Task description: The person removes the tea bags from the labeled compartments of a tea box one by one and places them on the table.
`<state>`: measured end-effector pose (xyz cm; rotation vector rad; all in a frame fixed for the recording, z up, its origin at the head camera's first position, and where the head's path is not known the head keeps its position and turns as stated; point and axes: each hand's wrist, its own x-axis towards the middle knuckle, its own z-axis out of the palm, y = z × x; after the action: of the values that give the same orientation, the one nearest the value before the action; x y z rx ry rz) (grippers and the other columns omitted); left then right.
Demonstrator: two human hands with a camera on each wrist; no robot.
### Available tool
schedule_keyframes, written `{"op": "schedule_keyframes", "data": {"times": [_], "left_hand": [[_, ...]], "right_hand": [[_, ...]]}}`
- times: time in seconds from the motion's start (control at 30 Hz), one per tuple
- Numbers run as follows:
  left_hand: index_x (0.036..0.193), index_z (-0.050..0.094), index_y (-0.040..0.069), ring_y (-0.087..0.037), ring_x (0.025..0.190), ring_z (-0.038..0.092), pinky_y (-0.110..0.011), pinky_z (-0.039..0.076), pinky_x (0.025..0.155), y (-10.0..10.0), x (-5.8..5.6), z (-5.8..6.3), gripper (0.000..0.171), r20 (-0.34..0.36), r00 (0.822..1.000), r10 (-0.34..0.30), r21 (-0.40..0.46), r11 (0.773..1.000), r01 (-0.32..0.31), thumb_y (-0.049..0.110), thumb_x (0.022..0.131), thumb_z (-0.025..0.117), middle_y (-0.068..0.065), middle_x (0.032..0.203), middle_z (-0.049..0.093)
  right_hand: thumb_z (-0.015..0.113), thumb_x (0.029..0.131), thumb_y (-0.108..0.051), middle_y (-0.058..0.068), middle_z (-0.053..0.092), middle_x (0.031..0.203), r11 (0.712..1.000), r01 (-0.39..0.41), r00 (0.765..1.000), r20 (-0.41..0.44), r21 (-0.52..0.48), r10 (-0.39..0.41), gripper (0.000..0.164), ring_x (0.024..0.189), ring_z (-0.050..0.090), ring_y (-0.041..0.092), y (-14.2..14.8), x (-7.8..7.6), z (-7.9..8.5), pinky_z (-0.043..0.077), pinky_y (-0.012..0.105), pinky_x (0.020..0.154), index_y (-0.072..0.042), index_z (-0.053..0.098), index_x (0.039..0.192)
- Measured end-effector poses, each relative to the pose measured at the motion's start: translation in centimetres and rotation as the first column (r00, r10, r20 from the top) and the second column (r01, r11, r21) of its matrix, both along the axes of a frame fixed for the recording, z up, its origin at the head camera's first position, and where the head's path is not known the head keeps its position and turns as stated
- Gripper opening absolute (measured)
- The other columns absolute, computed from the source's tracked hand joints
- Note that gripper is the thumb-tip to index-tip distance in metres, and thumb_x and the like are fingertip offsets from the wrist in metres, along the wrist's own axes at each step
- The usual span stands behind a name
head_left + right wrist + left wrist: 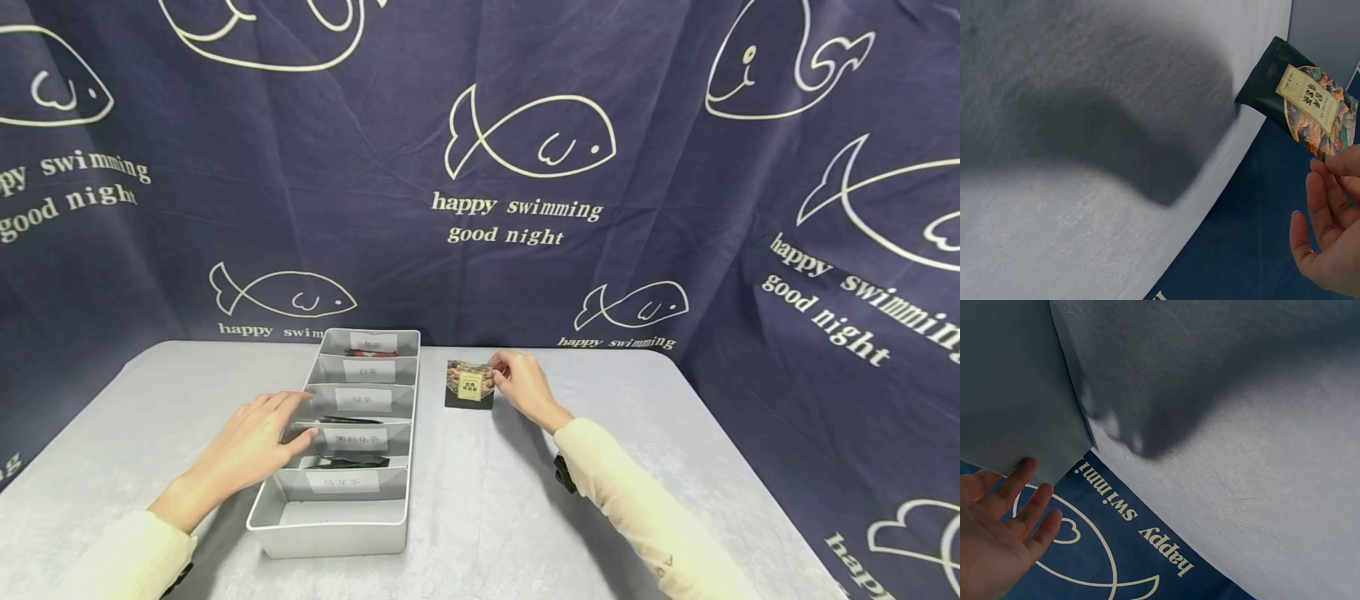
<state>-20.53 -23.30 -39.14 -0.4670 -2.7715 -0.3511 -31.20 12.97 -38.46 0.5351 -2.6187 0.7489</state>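
In the head view, my right hand (pixel 525 387) pinches the right edge of a dark green tea sachet (pixel 470 387) with a yellow label and a colourful picture. The sachet is held just right of a long grey divided box (pixel 330 540). In the right wrist view, thumb and fingertips grip one corner of it. My left hand (pixel 251 437) rests on the box's left rim, its fingers relaxed and thumb reaching over the edge. The left wrist view has its fingers (pixel 1035 503) against the box's outer wall.
White handwritten labels (pixel 363 400) mark the box's dividers. A red packet (pixel 372 354) lies in the far compartment, and dark packets (pixel 348 460) show in two nearer ones. The box stands on a pale tabletop (pixel 465 508), with a navy fish-print curtain (pixel 405 167) behind and beside it.
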Motion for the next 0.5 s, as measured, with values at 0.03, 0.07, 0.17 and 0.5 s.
{"op": "schedule_keyframes", "data": {"times": [0.03,0.07,0.17,0.5], "left_hand": [[0.126,0.05,0.006,-0.04,0.114,0.048,-0.058,0.037,0.094,0.0,0.0,0.0,0.055,0.0,1.0,0.0,-0.001,1.0,0.0,0.042,0.086,0.056,-0.017,0.122,0.057],[0.126,0.05,0.006,-0.04,0.114,0.048,-0.058,0.037,0.094,0.0,0.0,0.0,0.054,0.001,1.0,-0.001,-0.001,1.0,0.001,0.042,0.086,0.057,-0.017,0.122,0.057],[0.126,0.05,0.006,-0.04,0.114,0.048,-0.058,0.037,0.094,0.0,0.0,0.0,0.054,-0.002,1.0,0.0,-0.003,1.0,0.0,0.041,0.086,0.057,-0.017,0.122,0.057],[0.125,0.051,0.006,-0.04,0.113,0.049,-0.058,0.038,0.093,0.1,0.1,0.0,0.054,-0.016,1.0,-0.004,0.002,1.0,0.004,0.04,0.084,0.059,-0.017,0.121,0.058]], "right_hand": [[0.062,0.074,0.0,0.003,0.063,0.07,1.0,0.008,1.0,-0.001,0.002,-0.008,0.013,0.064,0.056,0.014,0.0,-0.1,-0.1,0.047,0.027,0.059,-0.007,0.066,0.083],[0.063,0.074,0.0,0.004,0.063,0.071,1.0,0.015,1.0,-0.002,0.004,-0.015,0.013,0.064,0.056,0.014,0.0,-0.2,-0.2,0.047,0.028,0.059,-0.007,0.066,0.084],[0.064,0.073,0.0,0.004,0.062,0.072,0.999,0.03,1.0,-0.008,0.014,-0.03,0.015,0.066,0.056,0.016,-0.1,-0.5,-0.5,0.047,0.029,0.06,-0.007,0.065,0.086],[0.065,0.074,-0.002,0.005,0.063,0.076,0.998,0.061,0.998,-0.016,0.034,-0.061,0.023,0.071,0.057,0.02,-0.5,-1.7,-1.4,0.047,0.033,0.064,-0.007,0.063,0.097]]}}
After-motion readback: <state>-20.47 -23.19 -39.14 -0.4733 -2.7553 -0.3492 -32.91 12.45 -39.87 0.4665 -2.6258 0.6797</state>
